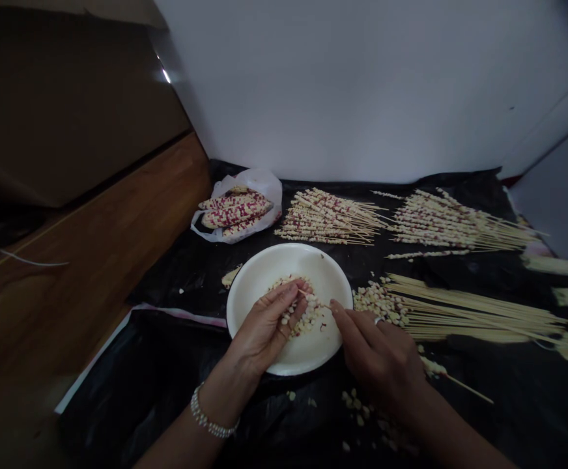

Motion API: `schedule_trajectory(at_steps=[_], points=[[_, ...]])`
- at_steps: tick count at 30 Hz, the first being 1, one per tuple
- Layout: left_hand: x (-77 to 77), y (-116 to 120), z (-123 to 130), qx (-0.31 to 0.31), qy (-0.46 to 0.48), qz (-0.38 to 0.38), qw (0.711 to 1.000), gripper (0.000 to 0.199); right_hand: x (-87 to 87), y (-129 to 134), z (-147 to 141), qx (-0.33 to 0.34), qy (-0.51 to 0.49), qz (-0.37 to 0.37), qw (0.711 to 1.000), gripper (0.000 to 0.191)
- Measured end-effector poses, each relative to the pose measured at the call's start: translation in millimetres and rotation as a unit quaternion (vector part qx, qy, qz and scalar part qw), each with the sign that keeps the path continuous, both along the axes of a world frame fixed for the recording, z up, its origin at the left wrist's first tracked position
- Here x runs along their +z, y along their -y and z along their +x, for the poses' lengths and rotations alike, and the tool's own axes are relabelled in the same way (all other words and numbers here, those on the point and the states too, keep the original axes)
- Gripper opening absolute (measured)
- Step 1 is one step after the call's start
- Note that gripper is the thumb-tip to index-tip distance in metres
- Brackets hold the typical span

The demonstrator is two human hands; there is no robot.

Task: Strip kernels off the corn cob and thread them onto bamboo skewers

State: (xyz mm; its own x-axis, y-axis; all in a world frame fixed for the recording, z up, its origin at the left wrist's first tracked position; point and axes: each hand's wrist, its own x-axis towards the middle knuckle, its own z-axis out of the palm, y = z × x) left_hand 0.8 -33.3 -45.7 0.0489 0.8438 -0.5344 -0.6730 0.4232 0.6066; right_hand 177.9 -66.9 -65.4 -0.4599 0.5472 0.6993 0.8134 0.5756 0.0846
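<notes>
Over the white bowl (pixel 249 286), near the black sheet's (pixel 181 273) middle, your right hand's (pixel 386 355) fingers clamp a thin stick (pixel 327 305); your left hand's (pixel 259 329) close at its tip. Threading kernels (pixel 308 324), apparently; this calls for steady alignment.

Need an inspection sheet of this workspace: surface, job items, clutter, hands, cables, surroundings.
Surface: black sheet, creased.
Job items: bowl with kernels; cobs in bag; two piles of loaded skewers; bare skewers.
Clutter: loose kernels on the sheet.
Hands: right hand grips a thin stick; left hand at its tip, grip unclear.
Cables: thin white strand at left, cable or string unclear.
Surroundings: white panel behind, wood panel left.
</notes>
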Motion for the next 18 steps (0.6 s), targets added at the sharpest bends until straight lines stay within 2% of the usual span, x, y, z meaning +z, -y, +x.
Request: schedule_trajectory(at_steps=[4, 8, 12, 15, 18], points=[[0.1, 2, 1, -0.038, -0.018, 0.020, 0.999, 0.011, 0.9, 1, -2, -0.003, -0.005, -0.008, 1.000, 0.029], [1.1, 2, 4, -0.066, -0.009, 0.009, 0.998, 0.007, -1.1, 2, -3, -0.007, -0.005, -0.017, 1.000, 0.031], [5.0, -2, 1, -0.025, -0.006, -0.011, 1.000, 0.007, 5.0, 0, -1, -0.009, -0.015, -0.033, 0.999, 0.031], [13.1, -8, -9, 0.037, -0.019, -0.020, 0.999, 0.007, 16.9, -3, 7, -0.042, -0.015, -0.050, 0.998, 0.034], [23.0, -16, -23, 0.092, -0.026, -0.012, 0.995, 0.012, 25.4, -7, 24, -0.071, -0.022, -0.103, 0.992, 0.041]])
